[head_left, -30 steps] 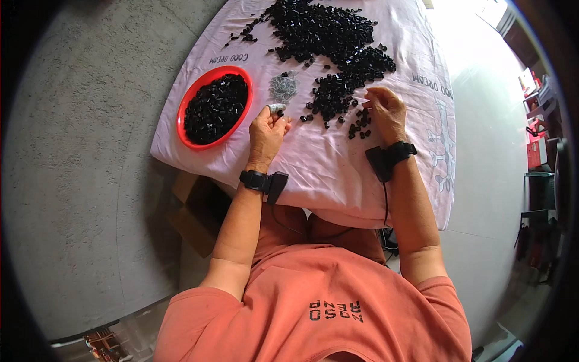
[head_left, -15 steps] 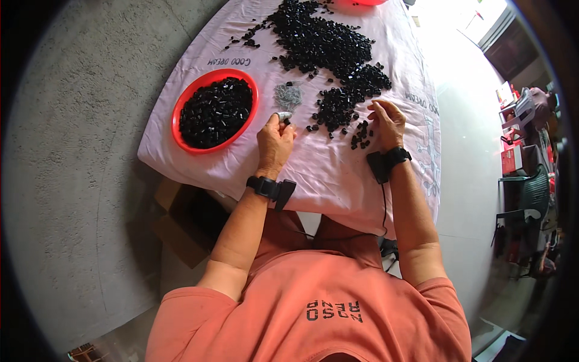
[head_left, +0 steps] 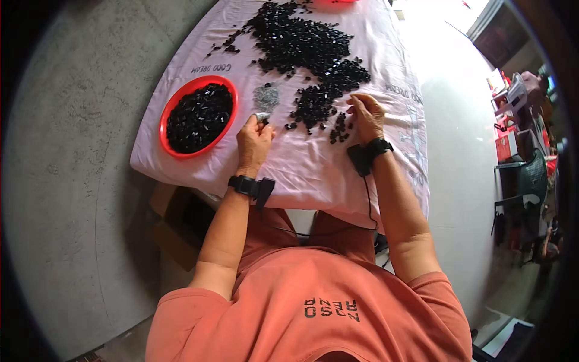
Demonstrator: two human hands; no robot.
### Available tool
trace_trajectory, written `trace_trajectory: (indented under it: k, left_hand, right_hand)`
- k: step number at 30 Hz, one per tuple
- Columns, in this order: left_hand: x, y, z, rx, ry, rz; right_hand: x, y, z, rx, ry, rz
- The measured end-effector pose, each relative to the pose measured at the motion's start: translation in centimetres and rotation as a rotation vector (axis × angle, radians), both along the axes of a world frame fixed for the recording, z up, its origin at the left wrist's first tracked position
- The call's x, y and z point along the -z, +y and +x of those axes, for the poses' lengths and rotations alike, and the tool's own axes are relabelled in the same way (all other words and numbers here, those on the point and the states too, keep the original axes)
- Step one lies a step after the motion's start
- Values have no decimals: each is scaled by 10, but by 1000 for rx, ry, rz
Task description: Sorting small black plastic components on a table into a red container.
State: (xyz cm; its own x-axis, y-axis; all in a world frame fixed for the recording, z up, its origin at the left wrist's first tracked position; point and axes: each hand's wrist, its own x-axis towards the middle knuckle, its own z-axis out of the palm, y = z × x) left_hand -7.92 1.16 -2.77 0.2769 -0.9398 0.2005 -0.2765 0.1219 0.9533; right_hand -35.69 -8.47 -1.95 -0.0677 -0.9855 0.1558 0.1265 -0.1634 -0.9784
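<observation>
My left hand [head_left: 254, 143] is closed in a pinch near the table's front edge, with a small black piece [head_left: 265, 121] at its fingertips. A silvery-white item [head_left: 262, 114] shows at the same fingertips; its kind is unclear. Just beyond lies a small heap of fine, clear or silver bits [head_left: 266, 98]. My right hand [head_left: 368, 118] hovers with bent, parted fingers beside a small cluster of black pieces [head_left: 341, 130]; nothing shows between them. Farther back spreads a large pile of shiny black pieces [head_left: 301, 45]. To the left, a red basin [head_left: 163, 130] is filled with similar black pieces.
A pale pink cloth [head_left: 289, 175] covers the table. Part of another red container [head_left: 338, 1] shows at the far edge. Below the table on the left is an open cardboard box [head_left: 172, 226]. A cable [head_left: 369, 199] hangs from my right wrist band. A dark green chair [head_left: 531, 175] stands far right.
The whole view has shifted a little, so the table appears farther left. Both hands keep nearly the same places over the cloth, and the black pieces look unchanged.
</observation>
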Motion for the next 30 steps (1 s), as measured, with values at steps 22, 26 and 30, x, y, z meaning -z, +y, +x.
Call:
trace_trajectory:
  k: [22, 26, 30]
  left_hand:
    - [5, -5, 3, 5, -9, -58]
    - [6, -3, 5, 24, -16, -8]
    - [3, -1, 1, 21, -16, -25]
  right_hand:
    - [12, 8, -17, -36, -66, -67]
    - [12, 9, -14, 5, -59, -92]
    - [15, 10, -17, 18, -33, -80]
